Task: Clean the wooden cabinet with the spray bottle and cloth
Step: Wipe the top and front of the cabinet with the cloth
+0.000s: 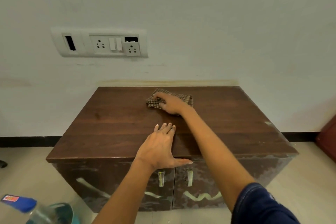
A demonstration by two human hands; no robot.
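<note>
Right hand (171, 103) pressing folded brown checked cloth (164, 99) onto dark wooden cabinet (112, 120) top, fingers (156, 95) clenched for wiping; left hand (160, 145) flat, released, bracing. Blurred bottle (27, 209), probably sprayer, lower left.

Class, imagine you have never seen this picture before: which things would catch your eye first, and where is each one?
First, the two bare arms reaching over the dark wooden cabinet: the right hand presses a checked cloth near the back edge, while the left hand lies flat at the front edge. Next, the white socket panel on the wall above, with one socket hanging loose. A blurred bottle sits bottom left.
</note>
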